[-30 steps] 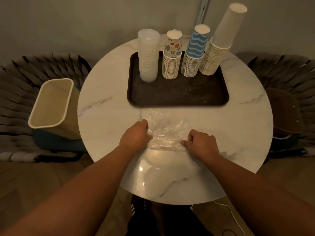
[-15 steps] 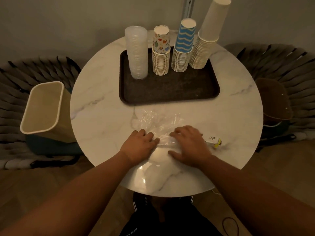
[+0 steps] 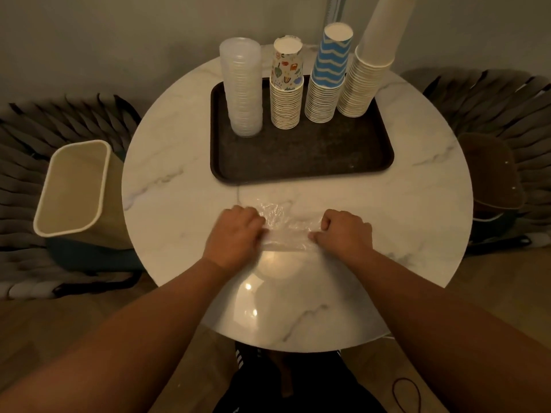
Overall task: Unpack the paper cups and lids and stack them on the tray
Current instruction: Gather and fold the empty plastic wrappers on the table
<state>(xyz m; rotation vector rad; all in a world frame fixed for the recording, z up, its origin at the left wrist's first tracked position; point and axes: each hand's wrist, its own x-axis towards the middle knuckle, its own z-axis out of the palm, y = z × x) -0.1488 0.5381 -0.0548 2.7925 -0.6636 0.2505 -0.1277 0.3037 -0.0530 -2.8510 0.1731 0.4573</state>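
Head view. Round marble table (image 3: 417, 204), seen from above. Brown tray (image 3: 298, 159) sits toward the table's far edge. Four stacks stand in a row along the tray's far side: clear lids (image 3: 243, 87) at the far left corner, then patterned cups (image 3: 286, 84), blue-striped cups (image 3: 328, 76), and plain white cups (image 3: 369, 67) at the far right corner, this last stack the tallest and running out of frame. Cups stand upside down, nested. Near half of the tray is bare.

Clear wrapper (image 3: 283, 228), crumpled, lies on the table between the tray's near edge and the table's near edge. Left hand (image 3: 235, 236) has fingers curled onto its left end, gripping it; right hand (image 3: 346, 232) has fingers curled and pinches its right end. Film is bunched between the two fists.

Cream bin (image 3: 74, 186) stands off the table's left edge, open top up. Dark woven chairs (image 3: 489, 99) flank both sides.
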